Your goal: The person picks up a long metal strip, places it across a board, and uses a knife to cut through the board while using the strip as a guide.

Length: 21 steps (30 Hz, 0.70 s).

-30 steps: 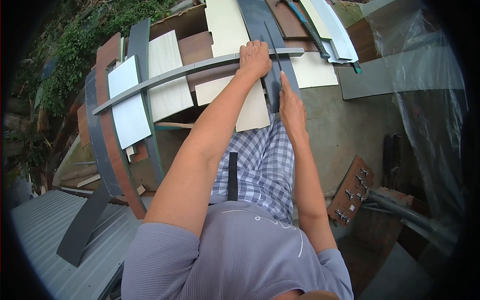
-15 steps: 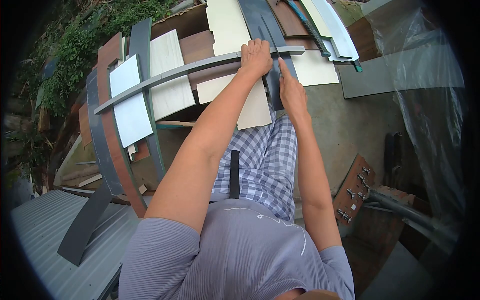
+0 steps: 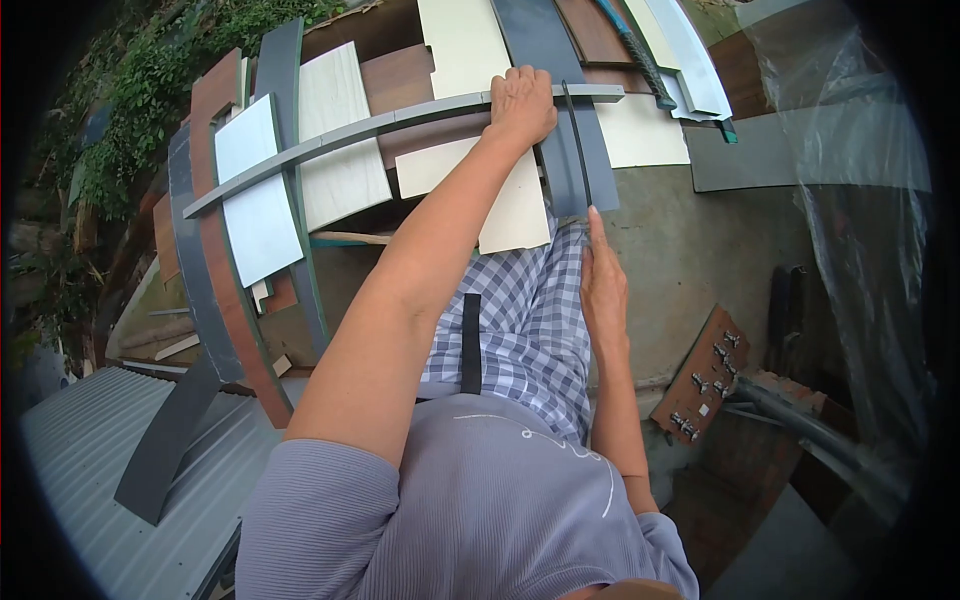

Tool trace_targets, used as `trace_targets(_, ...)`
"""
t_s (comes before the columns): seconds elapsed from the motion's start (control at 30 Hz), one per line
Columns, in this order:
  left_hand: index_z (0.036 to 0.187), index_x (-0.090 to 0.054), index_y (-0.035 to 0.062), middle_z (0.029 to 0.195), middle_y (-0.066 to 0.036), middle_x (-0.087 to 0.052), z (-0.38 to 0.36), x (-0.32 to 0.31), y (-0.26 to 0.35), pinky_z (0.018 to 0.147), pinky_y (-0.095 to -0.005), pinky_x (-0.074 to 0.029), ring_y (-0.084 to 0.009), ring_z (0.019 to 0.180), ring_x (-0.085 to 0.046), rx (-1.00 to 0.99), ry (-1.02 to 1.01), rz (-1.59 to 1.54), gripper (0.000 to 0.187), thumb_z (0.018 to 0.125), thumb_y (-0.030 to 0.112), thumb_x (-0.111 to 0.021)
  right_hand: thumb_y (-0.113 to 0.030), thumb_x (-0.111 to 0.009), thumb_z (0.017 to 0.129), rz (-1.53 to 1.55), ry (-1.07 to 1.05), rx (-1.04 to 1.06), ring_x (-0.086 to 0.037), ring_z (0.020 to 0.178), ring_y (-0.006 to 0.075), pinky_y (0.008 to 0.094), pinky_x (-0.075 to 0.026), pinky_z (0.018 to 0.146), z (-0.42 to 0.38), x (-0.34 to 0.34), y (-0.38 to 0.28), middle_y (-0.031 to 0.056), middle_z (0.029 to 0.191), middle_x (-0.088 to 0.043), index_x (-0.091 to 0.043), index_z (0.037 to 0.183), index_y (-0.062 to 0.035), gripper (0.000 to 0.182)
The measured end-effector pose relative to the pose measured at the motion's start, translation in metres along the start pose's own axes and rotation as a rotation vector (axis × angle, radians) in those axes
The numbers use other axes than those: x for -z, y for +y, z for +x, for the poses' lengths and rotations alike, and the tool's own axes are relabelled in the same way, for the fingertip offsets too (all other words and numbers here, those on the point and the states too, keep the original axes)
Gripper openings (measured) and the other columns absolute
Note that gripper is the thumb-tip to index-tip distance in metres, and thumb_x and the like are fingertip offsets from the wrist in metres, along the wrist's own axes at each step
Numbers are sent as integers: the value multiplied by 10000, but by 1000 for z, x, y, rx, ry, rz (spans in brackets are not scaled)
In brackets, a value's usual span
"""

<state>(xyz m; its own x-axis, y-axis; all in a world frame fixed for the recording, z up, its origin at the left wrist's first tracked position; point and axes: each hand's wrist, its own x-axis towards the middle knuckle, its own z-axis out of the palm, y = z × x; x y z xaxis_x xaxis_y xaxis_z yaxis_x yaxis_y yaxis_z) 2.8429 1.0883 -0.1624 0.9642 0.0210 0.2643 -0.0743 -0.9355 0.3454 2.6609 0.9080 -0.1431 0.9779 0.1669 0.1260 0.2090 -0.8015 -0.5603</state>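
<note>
A long grey bar [image 3: 350,134] lies across several boards. My left hand [image 3: 523,104] is closed around it near its right end, over a dark grey board [image 3: 545,50]. Lower right, my right hand [image 3: 604,287] is closed on a thin dark blade-like tool [image 3: 577,150]; its handle is hidden by the fingers. The tool's far end crosses the bar just right of my left hand. Under the bar also lie a white board [image 3: 258,190], a pale wood-grain board [image 3: 340,140] and a cream board [image 3: 465,50].
A tool with a teal and black handle [image 3: 650,70] rests on boards at the top right. Clear plastic sheeting [image 3: 850,200] hangs at the right. Below it is a brown board [image 3: 700,375] with metal fittings. Corrugated metal [image 3: 80,440] lies lower left, with green plants [image 3: 130,150] above.
My right hand has moved back toward my body, drawing the blade-like tool with it. My left hand stays on the bar. The whole view has shifted slightly.
</note>
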Motion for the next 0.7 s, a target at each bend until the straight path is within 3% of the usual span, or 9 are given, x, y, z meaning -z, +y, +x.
trace_targets(0.13,922,-539,22,966,-139,-554,2,-1,0,793,-420,-382,-299,949,-522,-6,-19,20,242,713,141,-566,-76,-481,890,-36,-30,-31,-592,736,330,443,-464,646,28,6,-8,170,822,-593,-339,1378,-222,529)
trace_targets(0.2,932,-539,21,974,-139,-554,1,0,0,798,-422,-381,-300,957,-521,-4,-28,24,249,719,147,-564,-57,-455,897,-70,-99,-54,-592,872,363,451,-448,741,67,2,-18,202,976,-608,-348,1371,-213,510)
trace_targets(0.37,946,-540,22,987,-140,-555,4,1,1,810,-427,-379,-305,971,-520,24,-20,4,255,735,164,-555,-98,-430,910,-103,-92,-18,-586,881,387,460,-446,747,146,-19,-34,219,986,-611,-357,1362,-200,469)
trace_targets(0.57,938,-545,22,984,-145,-557,1,1,2,811,-426,-379,-306,966,-521,41,-53,4,249,728,157,-553,-73,-441,905,-43,-58,-4,-583,873,386,459,-444,732,94,-12,-19,225,953,-606,-364,1360,-200,478)
trace_targets(0.63,920,-548,18,967,-143,-562,1,0,2,802,-420,-385,-301,948,-528,15,-11,5,240,716,144,-560,-81,-483,889,-27,-7,35,-590,727,342,458,-455,655,55,-7,-8,172,805,-589,-353,1369,-227,518)
trace_targets(0.7,911,-548,17,958,-142,-564,1,2,4,795,-419,-389,-299,938,-531,14,-6,4,235,711,139,-564,-73,-486,887,-11,-2,21,-584,712,336,454,-453,653,12,-2,3,165,799,-583,-349,1372,-231,528)
